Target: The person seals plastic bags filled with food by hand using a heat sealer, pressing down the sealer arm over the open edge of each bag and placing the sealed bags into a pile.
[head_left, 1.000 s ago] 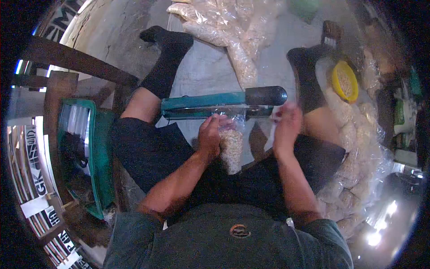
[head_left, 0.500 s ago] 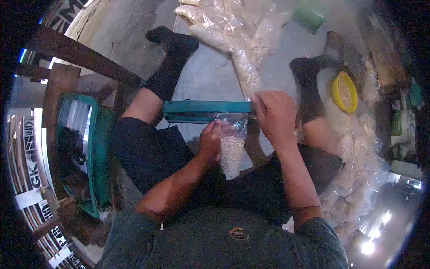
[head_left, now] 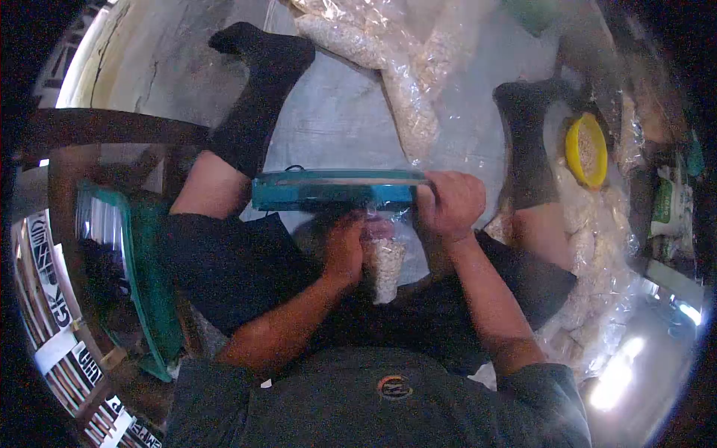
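A teal bar-shaped sealer [head_left: 336,193] lies crosswise between my legs. My left hand [head_left: 349,245] is closed on the upper part of a clear plastic bag [head_left: 385,269] of pale pieces, just below the sealer. The bag's top reaches the sealer's near edge, and its filled part hangs toward my lap. My right hand [head_left: 454,203] is wrapped over the sealer's right end, covering its black part.
Filled clear bags [head_left: 407,97] lie on the floor ahead, and more bags [head_left: 590,261] are heaped at the right. A yellow bowl [head_left: 586,151] with pale pieces rests among those. At the left are a green crate [head_left: 153,276] and a wooden beam [head_left: 119,127].
My right hand has come from beside the sealer onto its right end, and the sealer's upper arm is now down. My left hand stays on the bag. The whole view has shifted slightly.
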A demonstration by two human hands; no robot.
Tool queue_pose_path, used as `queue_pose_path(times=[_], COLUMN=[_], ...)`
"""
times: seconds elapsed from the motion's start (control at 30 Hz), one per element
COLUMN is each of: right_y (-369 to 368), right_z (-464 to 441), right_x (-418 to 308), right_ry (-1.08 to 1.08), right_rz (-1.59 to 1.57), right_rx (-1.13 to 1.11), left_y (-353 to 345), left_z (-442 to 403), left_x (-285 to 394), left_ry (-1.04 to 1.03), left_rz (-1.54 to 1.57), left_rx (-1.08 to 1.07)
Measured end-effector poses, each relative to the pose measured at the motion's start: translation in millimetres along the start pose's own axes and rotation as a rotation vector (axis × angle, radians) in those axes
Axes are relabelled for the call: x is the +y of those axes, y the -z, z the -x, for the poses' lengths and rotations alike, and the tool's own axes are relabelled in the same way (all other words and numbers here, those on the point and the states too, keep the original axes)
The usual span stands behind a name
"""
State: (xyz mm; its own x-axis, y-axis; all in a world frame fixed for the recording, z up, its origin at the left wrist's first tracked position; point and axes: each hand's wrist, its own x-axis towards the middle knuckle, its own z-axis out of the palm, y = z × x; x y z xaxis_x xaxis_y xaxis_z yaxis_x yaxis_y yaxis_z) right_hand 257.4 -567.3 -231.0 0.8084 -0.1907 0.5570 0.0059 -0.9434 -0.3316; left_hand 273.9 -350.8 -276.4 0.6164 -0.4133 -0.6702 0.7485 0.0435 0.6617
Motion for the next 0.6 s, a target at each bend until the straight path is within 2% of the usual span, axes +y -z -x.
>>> queue_pose_path(times=[0.13, 0.2, 0.33, 0.4, 0.43, 0.5, 0.53, 0.6], right_y=[-4, -5, -11, -12, -12, -13, -14, -15], right_z=[-1, -1, 1, 3, 4, 4, 3, 3], right_x=[1, 3, 7, 7, 7, 8, 8, 7], right_ry=[0.003, -0.002, 0.011, 0.006, 0.010, 0.015, 0.015, 0.014], right_rz=[0.000, 0.016, -0.003, -0.011, -0.008, -0.010, -0.003, 0.002], right_rx=[-0.009, -0.022, -0.001, -0.003, -0.005, -0.016, -0.016, -0.017], left_y=[-2, -6, -1, 5, 4, 0, 1, 5], left_z=[4, 2, 8, 12, 10, 9, 9, 10], left_x=[-5, -12, 1, 5, 4, 0, 1, 4], left_ry=[-0.010, 0.021, 0.085, -0.351, -0.345, 0.051, 0.057, -0.023], left_rz=[-0.009, 0.149, 0.036, -0.799, -0.796, -0.202, -0.199, -0.555], left_rx=[0.005, 0.137, 0.076, 0.042, 0.041, 0.097, 0.100, 0.081])
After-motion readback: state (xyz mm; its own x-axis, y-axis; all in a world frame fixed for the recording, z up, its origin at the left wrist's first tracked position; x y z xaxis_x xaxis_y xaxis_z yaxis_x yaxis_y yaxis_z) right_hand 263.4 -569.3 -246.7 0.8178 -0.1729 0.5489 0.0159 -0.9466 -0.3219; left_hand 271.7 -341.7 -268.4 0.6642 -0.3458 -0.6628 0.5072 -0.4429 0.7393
